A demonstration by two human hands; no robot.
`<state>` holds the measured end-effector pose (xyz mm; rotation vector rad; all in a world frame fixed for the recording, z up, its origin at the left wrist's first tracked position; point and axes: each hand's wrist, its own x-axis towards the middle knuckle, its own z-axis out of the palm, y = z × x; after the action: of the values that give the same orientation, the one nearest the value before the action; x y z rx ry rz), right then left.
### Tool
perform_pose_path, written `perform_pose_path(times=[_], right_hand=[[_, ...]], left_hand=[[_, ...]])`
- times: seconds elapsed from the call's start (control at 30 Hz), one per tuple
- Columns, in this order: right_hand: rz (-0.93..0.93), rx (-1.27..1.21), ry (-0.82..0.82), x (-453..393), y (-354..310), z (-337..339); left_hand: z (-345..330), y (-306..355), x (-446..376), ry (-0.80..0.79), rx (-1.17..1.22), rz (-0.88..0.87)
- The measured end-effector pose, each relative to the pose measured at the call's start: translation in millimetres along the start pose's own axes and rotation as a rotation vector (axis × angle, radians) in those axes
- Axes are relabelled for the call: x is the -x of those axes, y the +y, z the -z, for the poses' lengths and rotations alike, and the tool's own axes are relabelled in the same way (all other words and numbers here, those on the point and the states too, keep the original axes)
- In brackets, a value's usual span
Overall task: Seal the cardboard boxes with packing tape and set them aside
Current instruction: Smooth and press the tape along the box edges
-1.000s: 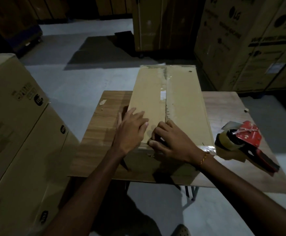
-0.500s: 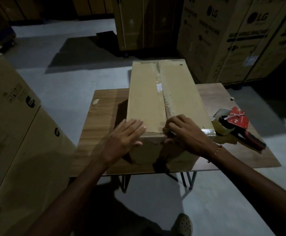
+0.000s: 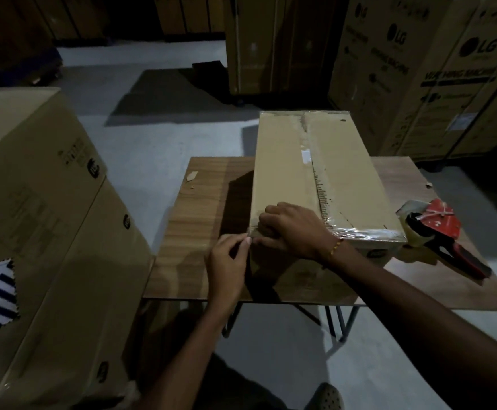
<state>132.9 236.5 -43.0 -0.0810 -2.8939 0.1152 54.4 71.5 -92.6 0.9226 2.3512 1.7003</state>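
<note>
Our box (image 3: pixel 315 184) lies on the tabletop (image 3: pixel 200 232), long axis running straight away from us, so that its far end overhangs the far edge and its near end sits close to the near edge. Tape (image 3: pixel 368 233) already shines along the near top edge of the box, from the right corner toward the left, and a strip runs down the centre seam. Our right hand (image 3: pixel 294 229) reaches across, fingers curled over that near top edge close to the left corner, pressing the tape down there. Our left hand (image 3: pixel 226 261) is just beside the box's near left corner, thumb and fingertips pinching what looks like the loose tape end; the light is too dim to be sure. The corner lies between the two hands, left hand nearer it, so we judge the next move is wrapping that end round onto the left side face. The dispenser (image 3: pixel 436 232) rests near the right edge of the tabletop, just beside the box, within the right hand's reach. Larger cartons (image 3: pixel 34 202) stand on the floor to our left.
</note>
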Motion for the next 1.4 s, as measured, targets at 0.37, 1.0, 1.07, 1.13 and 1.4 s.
perform_pose_path(times=[0.37,1.0,1.07,1.13,1.4], right_hand=[[-0.353,0.057,0.052,-17,-30,-13],[-0.255,0.094,0.066,16,14,-5],[-0.232,0.183,0.059,14,10,-9],[-0.196,0.236,0.090,16,11,-14],[-0.064,0.254,0.048,22,28,-7]], left_hand=[[-6,-2,-1,-0.083,0.102,0.250],[-45,23,-49,-0.129,0.270,0.221],[-54,28,-56,-0.149,0.170,0.163],[-61,29,-56,-0.126,0.068,0.135],[-66,23,-48,-0.007,-0.096,-0.030]])
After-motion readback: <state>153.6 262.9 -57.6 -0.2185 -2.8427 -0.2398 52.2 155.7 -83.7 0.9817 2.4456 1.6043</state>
